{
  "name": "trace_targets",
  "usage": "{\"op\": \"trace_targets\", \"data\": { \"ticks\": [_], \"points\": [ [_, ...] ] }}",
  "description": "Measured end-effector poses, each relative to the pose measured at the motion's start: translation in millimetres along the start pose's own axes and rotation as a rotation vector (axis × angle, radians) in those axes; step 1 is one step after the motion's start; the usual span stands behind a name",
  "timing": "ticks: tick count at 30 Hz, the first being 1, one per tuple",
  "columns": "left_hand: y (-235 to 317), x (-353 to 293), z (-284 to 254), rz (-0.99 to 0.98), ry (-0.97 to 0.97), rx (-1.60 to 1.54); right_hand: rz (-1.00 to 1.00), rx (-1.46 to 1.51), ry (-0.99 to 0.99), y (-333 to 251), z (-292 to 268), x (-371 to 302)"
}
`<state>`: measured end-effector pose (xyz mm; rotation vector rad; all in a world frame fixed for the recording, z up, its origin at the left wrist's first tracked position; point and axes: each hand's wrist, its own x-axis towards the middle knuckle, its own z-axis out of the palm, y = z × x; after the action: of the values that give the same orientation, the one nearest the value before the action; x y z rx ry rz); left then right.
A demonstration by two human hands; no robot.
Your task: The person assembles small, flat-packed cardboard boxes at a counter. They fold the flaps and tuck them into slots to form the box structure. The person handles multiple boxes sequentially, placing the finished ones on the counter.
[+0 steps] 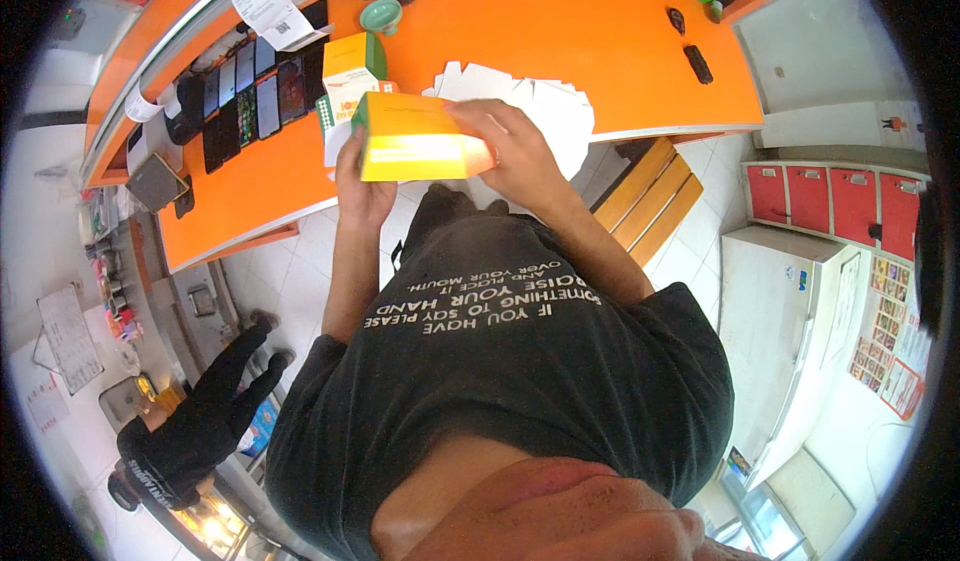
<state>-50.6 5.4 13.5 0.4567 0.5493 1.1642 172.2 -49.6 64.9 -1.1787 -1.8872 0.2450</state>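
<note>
Yellow box (412,143), green left end, aloft

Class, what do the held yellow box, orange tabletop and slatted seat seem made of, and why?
Held yellow box: probably semi-gloss printed card, from its flat panels, sharp folds and bright highlight. Orange tabletop: perhaps smooth laminate, given its even colour and pale edge; painted board is possible. Slatted seat: likely varnished wood, from its warm brown slats.

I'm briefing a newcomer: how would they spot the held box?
At the near edge of the orange counter, the left hand and right hand hold a yellow box with a green end. Unlike the yellow-green carton beyond, it is held.
</note>
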Motion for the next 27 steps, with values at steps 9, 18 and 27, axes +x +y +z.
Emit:
{"op": "trace_targets", "data": {
  "ticks": [9, 18, 27],
  "points": [
    [-13.4, -27.3, 54.7, 0.33, -0.222, 0.234, -0.123, 0.195, 0.216, -11.9, 8.4, 7.0],
    [-6.6, -16.8, 46.5, 0.953, 0.078, 1.194, 0.055, 0.751, 0.179, -7.8, 12.9, 1.9],
    [-6.2, -22.3, 57.5, 0.767, -0.087, 1.075, -0.063, 0.484, 0.347, -26.3, 11.0, 14.9]
  ]
}}
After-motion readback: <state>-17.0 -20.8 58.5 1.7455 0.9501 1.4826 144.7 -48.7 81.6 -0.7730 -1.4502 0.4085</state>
